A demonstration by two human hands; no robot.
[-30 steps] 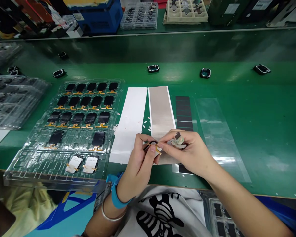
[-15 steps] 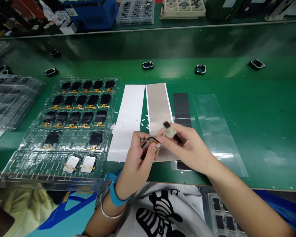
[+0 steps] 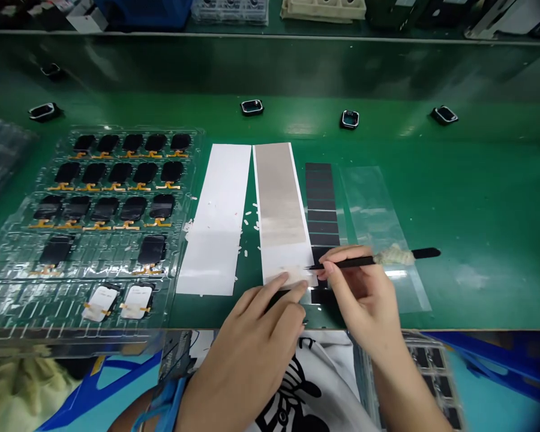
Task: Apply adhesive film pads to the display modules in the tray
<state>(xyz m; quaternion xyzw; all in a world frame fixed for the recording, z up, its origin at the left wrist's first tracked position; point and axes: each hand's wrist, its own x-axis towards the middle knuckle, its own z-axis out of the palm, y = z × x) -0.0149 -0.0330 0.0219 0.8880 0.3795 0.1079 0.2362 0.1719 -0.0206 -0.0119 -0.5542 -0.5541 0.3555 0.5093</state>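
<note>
My right hand (image 3: 369, 294) pinches black tweezers (image 3: 353, 262) whose rear part has a pale wrapping (image 3: 393, 255). Their tips touch the bare lower right part of a white-edged backing sheet (image 3: 279, 198) with a grey-beige upper area. My left hand (image 3: 256, 342) reaches over the sheet's near edge, with two fingertips pressing on it and the other fingers curled. Beneath those fingers shows a dark edge of a small screen module (image 3: 274, 297), mostly hidden by the hand.
On the left, a clear tray (image 3: 94, 264) carries several screen modules with orange flex cables. A white strip (image 3: 216, 222), dark strips (image 3: 321, 204) and a clear film (image 3: 373, 210) flank the sheet. White scraps (image 3: 247, 222) lie between. Watch cases (image 3: 252, 107) stand farther back.
My hands have come down from holding the module in the air to the sheet's lower end. The tweezers have swung from pointing up to lying nearly level, tips on the sheet. The view has shifted.
</note>
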